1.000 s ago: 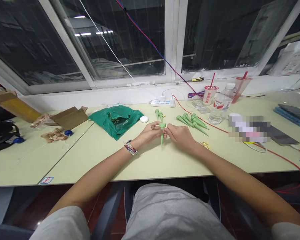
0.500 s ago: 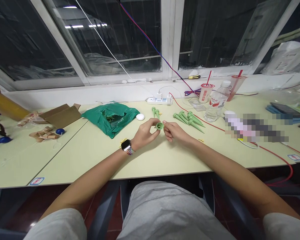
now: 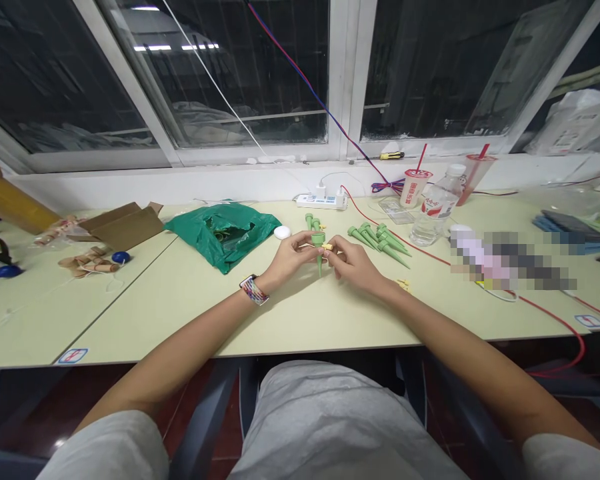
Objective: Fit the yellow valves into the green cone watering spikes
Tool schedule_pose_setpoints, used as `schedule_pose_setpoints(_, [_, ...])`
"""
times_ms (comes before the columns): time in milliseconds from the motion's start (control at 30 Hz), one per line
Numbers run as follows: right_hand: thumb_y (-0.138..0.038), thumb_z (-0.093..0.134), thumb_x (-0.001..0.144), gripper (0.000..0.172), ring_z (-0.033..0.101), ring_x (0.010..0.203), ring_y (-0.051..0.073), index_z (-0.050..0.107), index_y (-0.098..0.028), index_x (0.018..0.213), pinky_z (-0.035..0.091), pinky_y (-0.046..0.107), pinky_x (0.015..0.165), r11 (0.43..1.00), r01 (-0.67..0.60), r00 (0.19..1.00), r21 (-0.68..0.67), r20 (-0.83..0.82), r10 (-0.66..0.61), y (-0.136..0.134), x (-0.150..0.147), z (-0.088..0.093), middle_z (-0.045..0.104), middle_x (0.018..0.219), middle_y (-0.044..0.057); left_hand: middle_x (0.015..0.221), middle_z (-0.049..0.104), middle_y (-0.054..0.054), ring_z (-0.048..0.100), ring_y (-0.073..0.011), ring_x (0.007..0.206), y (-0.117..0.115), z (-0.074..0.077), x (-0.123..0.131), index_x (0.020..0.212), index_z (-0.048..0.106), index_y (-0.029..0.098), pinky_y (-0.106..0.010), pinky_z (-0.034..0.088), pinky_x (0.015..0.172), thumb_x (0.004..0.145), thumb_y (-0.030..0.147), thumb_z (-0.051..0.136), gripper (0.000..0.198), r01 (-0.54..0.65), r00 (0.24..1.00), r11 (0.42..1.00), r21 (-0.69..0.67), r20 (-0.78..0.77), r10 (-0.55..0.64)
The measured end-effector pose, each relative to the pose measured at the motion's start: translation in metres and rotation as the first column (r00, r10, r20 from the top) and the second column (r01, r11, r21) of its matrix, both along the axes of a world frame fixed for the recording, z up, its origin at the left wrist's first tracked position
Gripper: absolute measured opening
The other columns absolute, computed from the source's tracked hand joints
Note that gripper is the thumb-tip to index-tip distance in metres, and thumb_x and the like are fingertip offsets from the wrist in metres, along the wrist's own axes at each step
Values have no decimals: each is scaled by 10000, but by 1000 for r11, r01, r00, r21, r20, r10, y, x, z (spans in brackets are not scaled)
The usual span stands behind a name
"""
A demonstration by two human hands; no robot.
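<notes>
My left hand (image 3: 291,259) is closed around the head of a green plastic watering spike (image 3: 319,238), which hangs upright with its pointed end down. My right hand (image 3: 354,261) pinches a small yellow plastic piece (image 3: 327,247) against the spike's side, just below its wide top. Fingers partly cover where the two parts meet, so I cannot tell how far the piece is in. Beyond my right hand lies a group of green spikes (image 3: 380,239). A few more green spikes (image 3: 313,221) are behind my left hand. Small yellow pieces (image 3: 403,285) lie beside my right forearm.
A torn green plastic bag (image 3: 250,223) and a white round object (image 3: 282,232) sit left of my hands. Toward the wall is a power strip (image 3: 325,202). A water bottle (image 3: 437,207), drink cup (image 3: 414,190) and red cable (image 3: 535,305) occupy the right side.
The spike has turned from its open top facing me to tip-down. A yellow piece now shows in my right fingers at its side. My left wrist has rotated.
</notes>
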State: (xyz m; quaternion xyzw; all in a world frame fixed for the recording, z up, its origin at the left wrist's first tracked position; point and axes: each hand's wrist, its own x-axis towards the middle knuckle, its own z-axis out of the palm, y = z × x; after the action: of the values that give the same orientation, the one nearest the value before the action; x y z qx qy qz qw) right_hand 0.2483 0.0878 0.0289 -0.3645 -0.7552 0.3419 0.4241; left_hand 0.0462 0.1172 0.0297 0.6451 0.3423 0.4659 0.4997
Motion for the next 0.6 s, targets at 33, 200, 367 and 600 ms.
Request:
schedule_pose_setpoints(33, [-482, 541, 999, 244, 615, 525, 124, 530, -241, 959, 429, 258, 523, 1000, 7, 1000, 1, -8, -7, 1, 0, -1, 630, 821, -29, 1040, 727, -73, 738, -214, 925, 0, 0, 0, 1143, 727, 145, -355, 642, 852, 797, 398, 844, 444, 1, 1000, 1000, 1, -8, -1])
schedule_pose_setpoints(200, [-428, 616, 936, 203, 652, 561, 133, 573, -248, 1019, 504, 264, 506, 997, 80, 994, -2, -77, -80, 8, 1, -5, 676, 917, 0, 1068, 719, -77, 747, -239, 953, 1, 1, -1, 1207, 743, 152, -399, 636, 898, 806, 396, 837, 479, 54, 999, 997, -49, 2, -54])
schedule_pose_setpoints(367, [-348, 676, 852, 163, 710, 686, 197, 594, -248, 951, 603, 304, 538, 989, 37, 971, -143, -228, -69, 14, -2, -11, 696, 788, 1, 1023, 691, -48, 718, -181, 878, -2, 0, 1, 1378, 680, 191, -375, 649, 852, 792, 364, 854, 636, -21, 1000, 999, -45, -17, 20])
schedule_pose_setpoints(600, [-316, 693, 836, 144, 735, 662, 192, 603, -239, 918, 632, 343, 670, 990, 50, 953, -131, -290, -87, 14, -5, -15, 735, 747, 1, 941, 733, -62, 744, -232, 910, -1, 0, -2, 1369, 681, 166, -415, 639, 871, 796, 369, 866, 636, 68, 997, 990, -126, 32, -65])
